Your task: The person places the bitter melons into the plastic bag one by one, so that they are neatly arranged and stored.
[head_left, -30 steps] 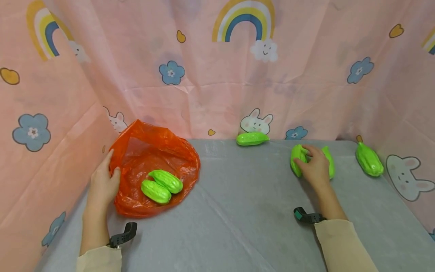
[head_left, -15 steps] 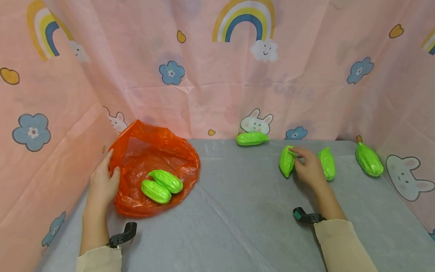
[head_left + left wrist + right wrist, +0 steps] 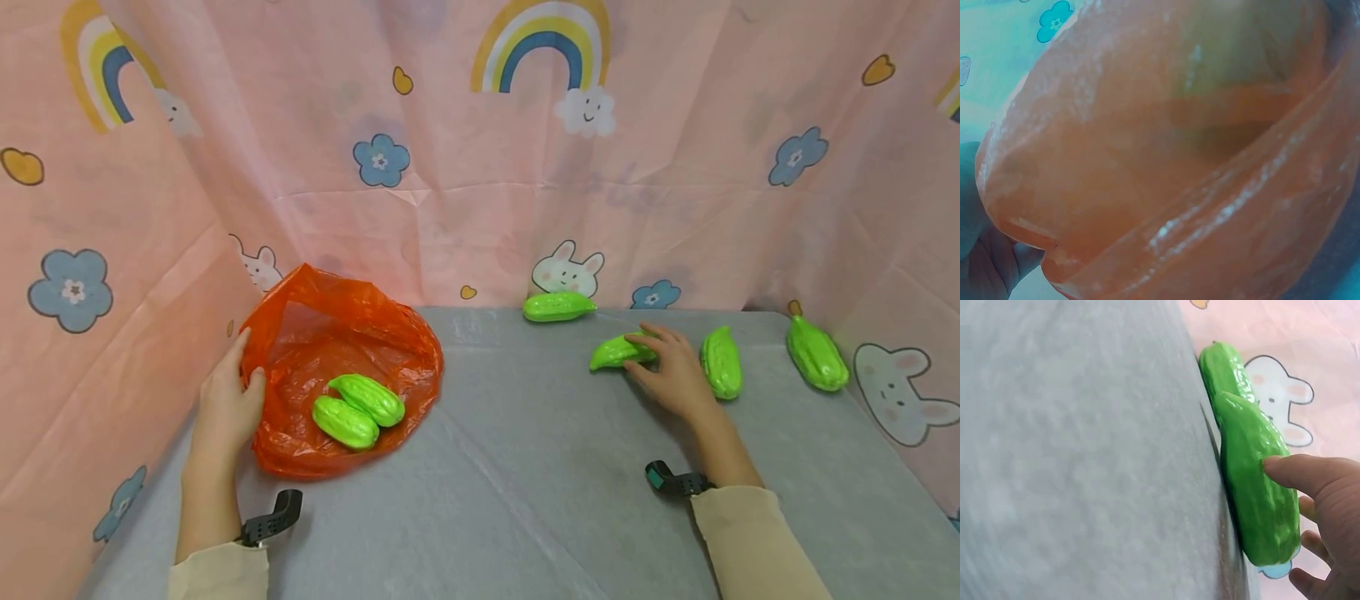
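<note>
My left hand (image 3: 227, 408) holds the left edge of an orange plastic bag (image 3: 408, 342), the thumb inside its mouth. Two glossy green gourds (image 3: 367, 398) lie side by side in the bag. The left wrist view is mostly filled by the thin, see-through bag (image 3: 1097, 162), with part of the hand at the lower left. Right of centre, my right hand (image 3: 672, 375) pinches the right end of another green gourd (image 3: 613, 353), its tapered tip pointing left. In the right wrist view, the thumb is on the side of this gourd (image 3: 1250, 481), with the other fingers partly hidden behind it.
One green gourd (image 3: 558, 307) lies at the back against the pink cloth wall (image 3: 465, 208). Just right of my right hand lies another gourd (image 3: 722, 364). A gourd with a brown stem (image 3: 817, 354) sits by the right wall. Grey cloth (image 3: 480, 500) covers the table.
The right hand has drawn its gourd leftward, away from the neighbouring one, and the gourd has turned from upright in view to lying sideways. My left hand and the bag stay put.
</note>
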Available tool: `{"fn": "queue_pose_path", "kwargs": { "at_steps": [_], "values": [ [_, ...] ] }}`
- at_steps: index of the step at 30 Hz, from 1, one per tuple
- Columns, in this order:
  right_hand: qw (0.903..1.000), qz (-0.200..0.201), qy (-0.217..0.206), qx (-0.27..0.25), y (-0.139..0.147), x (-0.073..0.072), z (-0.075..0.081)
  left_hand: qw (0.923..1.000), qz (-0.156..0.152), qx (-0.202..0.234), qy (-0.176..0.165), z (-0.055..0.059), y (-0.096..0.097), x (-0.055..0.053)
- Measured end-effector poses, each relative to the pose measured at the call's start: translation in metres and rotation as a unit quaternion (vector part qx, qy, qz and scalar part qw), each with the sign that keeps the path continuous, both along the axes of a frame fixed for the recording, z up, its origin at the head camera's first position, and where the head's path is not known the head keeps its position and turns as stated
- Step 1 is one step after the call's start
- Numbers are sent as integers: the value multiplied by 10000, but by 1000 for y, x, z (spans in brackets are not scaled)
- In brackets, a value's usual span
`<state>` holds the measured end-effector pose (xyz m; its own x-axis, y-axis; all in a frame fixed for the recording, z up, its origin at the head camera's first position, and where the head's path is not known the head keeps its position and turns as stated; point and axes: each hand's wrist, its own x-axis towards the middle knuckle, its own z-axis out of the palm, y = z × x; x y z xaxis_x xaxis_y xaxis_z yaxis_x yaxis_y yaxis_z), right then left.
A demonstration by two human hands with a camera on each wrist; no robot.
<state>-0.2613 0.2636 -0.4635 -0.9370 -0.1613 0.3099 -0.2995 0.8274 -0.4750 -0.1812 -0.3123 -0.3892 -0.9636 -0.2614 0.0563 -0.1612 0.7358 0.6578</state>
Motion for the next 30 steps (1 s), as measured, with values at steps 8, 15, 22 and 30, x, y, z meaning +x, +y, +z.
{"fn": "queue_pose_path", "kwargs": {
  "at_steps": [8, 15, 22, 30],
  "values": [
    [9993, -298, -197, -58, -3, 1, 0, 9999, 33, 28, -95, 1, 0, 0],
    [9991, -222, -359, 62, -5, 1, 1, 9999, 53, 28, -93, 1, 0, 0],
    [9984, 293, -467, 103, -8, 0, -1, 10000, 42, 13, -57, 1, -1, 1],
    [9979, 532, -259, -278, -13, -3, -10, 9999, 57, 41, -104, 2, -1, 0]
  ]
}}
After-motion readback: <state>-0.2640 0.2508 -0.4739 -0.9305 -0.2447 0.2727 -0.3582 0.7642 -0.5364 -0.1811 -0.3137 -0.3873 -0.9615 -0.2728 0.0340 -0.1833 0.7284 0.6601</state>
